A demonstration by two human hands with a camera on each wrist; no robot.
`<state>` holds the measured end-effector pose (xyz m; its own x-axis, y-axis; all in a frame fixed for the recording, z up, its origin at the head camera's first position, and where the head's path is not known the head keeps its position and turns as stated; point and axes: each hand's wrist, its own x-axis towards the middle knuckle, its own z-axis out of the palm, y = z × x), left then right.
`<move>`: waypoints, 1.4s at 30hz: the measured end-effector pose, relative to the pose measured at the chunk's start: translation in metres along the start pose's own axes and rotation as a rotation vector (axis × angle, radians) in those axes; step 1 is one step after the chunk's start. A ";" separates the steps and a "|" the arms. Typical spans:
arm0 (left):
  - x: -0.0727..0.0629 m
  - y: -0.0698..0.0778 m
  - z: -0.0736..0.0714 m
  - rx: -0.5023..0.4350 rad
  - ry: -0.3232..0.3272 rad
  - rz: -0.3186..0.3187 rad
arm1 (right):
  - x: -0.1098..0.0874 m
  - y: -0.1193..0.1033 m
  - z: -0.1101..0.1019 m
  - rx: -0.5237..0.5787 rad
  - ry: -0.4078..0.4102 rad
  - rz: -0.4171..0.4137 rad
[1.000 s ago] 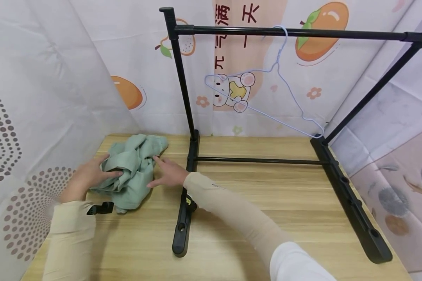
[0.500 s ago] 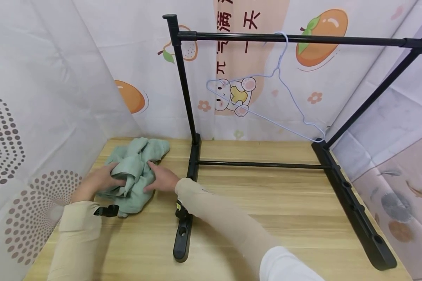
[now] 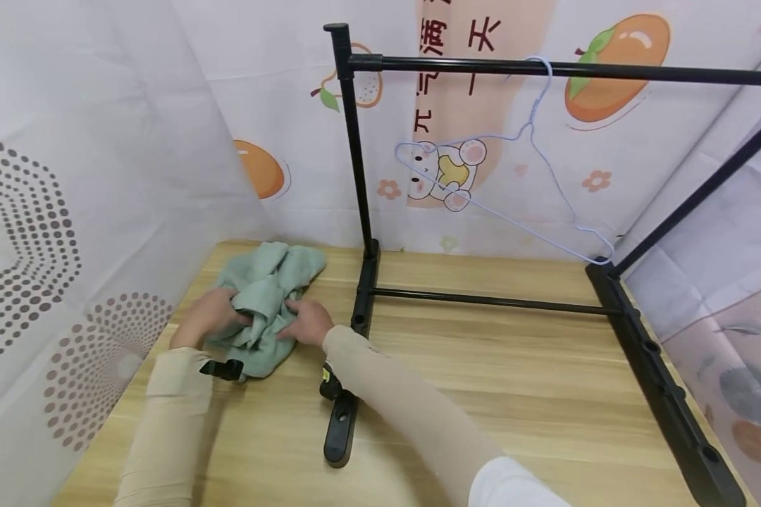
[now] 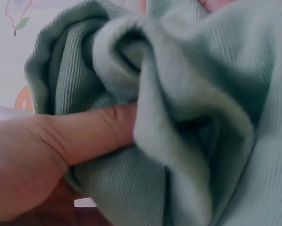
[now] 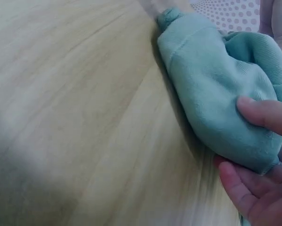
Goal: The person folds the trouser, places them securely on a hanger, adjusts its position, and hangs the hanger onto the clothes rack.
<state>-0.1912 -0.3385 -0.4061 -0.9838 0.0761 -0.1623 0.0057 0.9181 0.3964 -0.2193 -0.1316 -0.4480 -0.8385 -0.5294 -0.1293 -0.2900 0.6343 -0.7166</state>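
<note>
On the table [image 3: 533, 380], I see the right hand [image 3: 309, 322] pinching and the left hand [image 3: 211, 315] apparently gripping cloth [image 3: 263, 299], not yet spread; the hanger [image 3: 533, 115] hangs bare.

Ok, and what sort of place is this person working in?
It looks like a small curtained-off indoor workspace, perhaps for handling clothes: printed sheets line the back and sides, a black clothes rack stands in the middle, and a crumpled green cloth lies to its left.
</note>
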 end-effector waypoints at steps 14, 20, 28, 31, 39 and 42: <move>-0.003 0.009 0.008 0.042 0.170 -0.031 | -0.006 0.002 0.004 0.100 0.111 -0.023; -0.002 0.018 0.008 0.033 0.218 -0.010 | -0.010 0.001 -0.002 0.056 0.163 -0.091; -0.003 0.030 0.005 -0.024 0.238 0.013 | -0.013 0.000 -0.017 -0.011 0.218 -0.222; -0.006 0.037 0.003 -0.063 0.268 0.012 | -0.016 -0.002 -0.023 -0.047 0.253 -0.274; -0.011 0.066 -0.011 -0.149 0.370 0.046 | -0.025 -0.009 -0.043 0.008 0.322 -0.272; -0.011 0.076 -0.015 -0.186 0.405 0.060 | -0.030 -0.011 -0.056 0.018 0.335 -0.295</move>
<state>-0.1823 -0.2754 -0.3601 -0.9738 -0.0648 0.2179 0.0693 0.8282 0.5561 -0.2166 -0.0908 -0.3981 -0.8252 -0.4727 0.3092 -0.5335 0.4722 -0.7017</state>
